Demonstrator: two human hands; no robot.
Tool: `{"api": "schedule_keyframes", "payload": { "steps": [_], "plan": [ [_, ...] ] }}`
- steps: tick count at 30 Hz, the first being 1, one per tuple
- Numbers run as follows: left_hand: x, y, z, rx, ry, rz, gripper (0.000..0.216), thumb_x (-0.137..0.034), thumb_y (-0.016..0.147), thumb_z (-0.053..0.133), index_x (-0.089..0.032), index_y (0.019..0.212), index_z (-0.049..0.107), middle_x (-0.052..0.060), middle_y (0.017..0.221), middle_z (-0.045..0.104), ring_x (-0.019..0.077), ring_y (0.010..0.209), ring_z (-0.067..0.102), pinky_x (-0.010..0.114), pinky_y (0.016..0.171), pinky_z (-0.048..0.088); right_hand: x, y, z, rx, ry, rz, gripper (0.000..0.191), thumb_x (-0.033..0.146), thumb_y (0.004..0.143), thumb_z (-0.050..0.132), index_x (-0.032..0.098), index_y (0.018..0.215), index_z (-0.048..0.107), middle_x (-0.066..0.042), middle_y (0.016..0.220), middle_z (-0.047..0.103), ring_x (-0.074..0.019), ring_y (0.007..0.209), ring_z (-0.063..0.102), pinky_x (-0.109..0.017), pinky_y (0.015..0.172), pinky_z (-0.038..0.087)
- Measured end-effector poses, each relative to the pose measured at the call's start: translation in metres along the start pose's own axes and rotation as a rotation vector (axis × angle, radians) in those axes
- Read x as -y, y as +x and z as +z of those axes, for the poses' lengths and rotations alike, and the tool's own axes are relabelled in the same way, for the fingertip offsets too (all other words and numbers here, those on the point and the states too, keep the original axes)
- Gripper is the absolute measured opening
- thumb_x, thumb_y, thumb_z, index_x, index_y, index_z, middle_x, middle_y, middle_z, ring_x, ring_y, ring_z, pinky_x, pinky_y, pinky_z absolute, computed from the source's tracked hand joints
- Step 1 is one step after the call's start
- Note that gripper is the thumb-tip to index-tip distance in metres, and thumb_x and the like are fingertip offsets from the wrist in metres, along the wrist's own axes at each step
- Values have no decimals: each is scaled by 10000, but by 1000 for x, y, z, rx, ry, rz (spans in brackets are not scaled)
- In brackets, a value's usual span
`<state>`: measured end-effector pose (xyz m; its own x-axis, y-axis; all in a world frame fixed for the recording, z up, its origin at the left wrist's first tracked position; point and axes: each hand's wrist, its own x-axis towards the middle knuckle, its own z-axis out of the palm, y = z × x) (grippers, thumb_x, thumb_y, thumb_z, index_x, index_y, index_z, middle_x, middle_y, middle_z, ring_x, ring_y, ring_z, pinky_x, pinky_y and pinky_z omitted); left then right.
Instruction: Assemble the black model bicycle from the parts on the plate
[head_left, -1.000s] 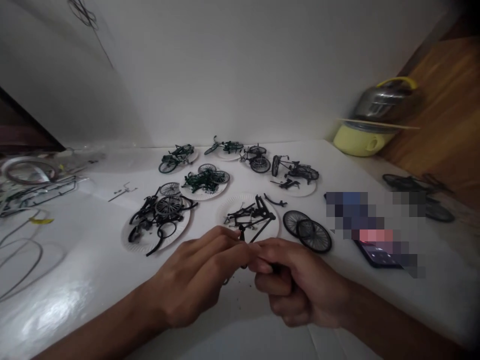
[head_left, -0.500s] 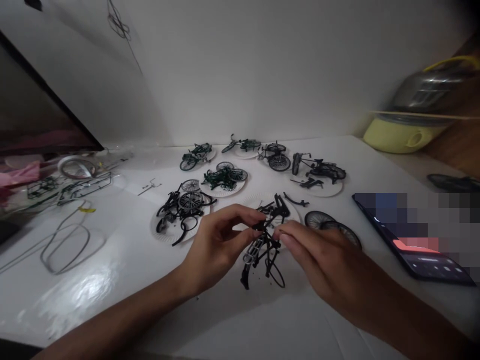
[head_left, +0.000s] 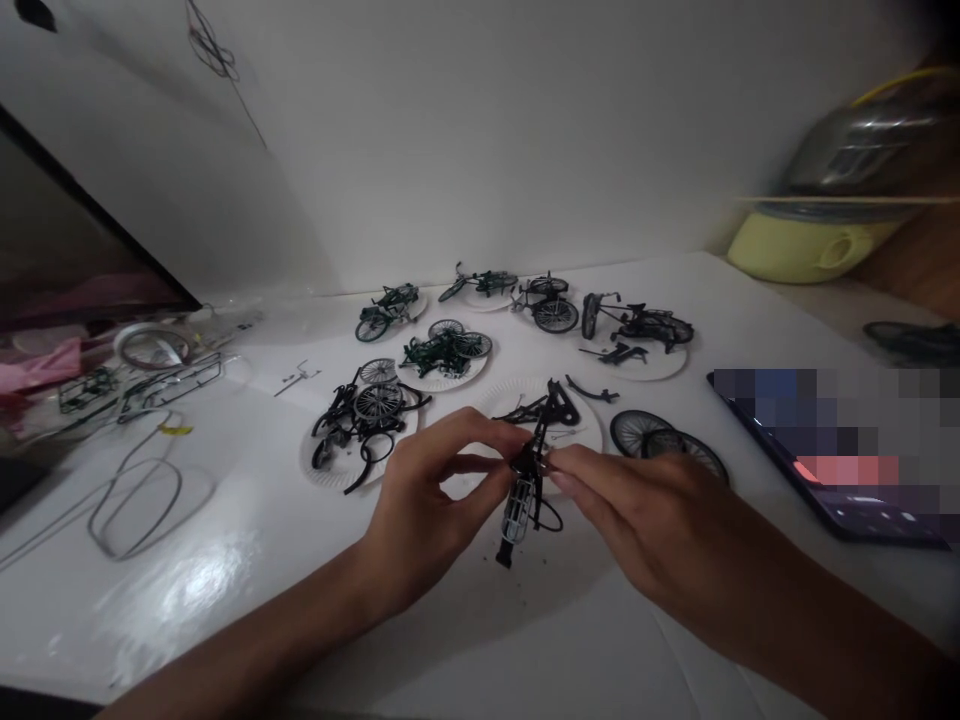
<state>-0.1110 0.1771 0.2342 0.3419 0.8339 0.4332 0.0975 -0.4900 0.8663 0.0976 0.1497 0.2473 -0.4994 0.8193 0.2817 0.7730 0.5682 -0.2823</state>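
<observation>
Toy bike (head_left: 517,508) had swung round since earlier frame, near end pointing more directly at person. Left hand (head_left: 431,490) pinched it, thumb and forefinger narrow; right hand (head_left: 649,510) had fingertips against it, own grip hidden, couldn't tell. Bike sat between hands over worktop (head_left: 450,645), long axis running from fingertips toward person, both hands equally near.
</observation>
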Motion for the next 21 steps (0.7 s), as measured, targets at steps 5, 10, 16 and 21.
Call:
{"api": "schedule_keyframes", "payload": {
  "steps": [5,10,16,21],
  "plan": [
    [2,0,0,8,16,17,228,-33,872,631,-190,1025,697,21,984,693,133,939,677,225,823,627,2,2,0,-3,20,-2,240,92,926,443,218,997,634,14,669,686,-126,482,566,-277,472,322],
    [3,-1,1,19,-3,15,258,-28,864,640,-197,1049,704,22,980,698,135,937,678,246,855,633,2,2,-1,21,85,17,227,94,920,451,216,956,638,11,652,669,-123,487,565,-266,483,353],
    [0,0,-1,22,-7,-37,227,-35,872,633,-182,1028,707,40,977,700,151,932,678,266,828,638,1,0,-2,22,108,36,240,129,933,458,226,1044,647,-5,664,681,-139,501,568,-276,477,339],
    [3,0,1,17,-23,-29,215,-37,872,642,-180,1015,714,38,975,706,142,928,679,248,834,630,1,1,-3,83,100,32,199,90,919,451,232,930,590,32,600,608,-130,483,522,-286,492,303]
  ]
}}
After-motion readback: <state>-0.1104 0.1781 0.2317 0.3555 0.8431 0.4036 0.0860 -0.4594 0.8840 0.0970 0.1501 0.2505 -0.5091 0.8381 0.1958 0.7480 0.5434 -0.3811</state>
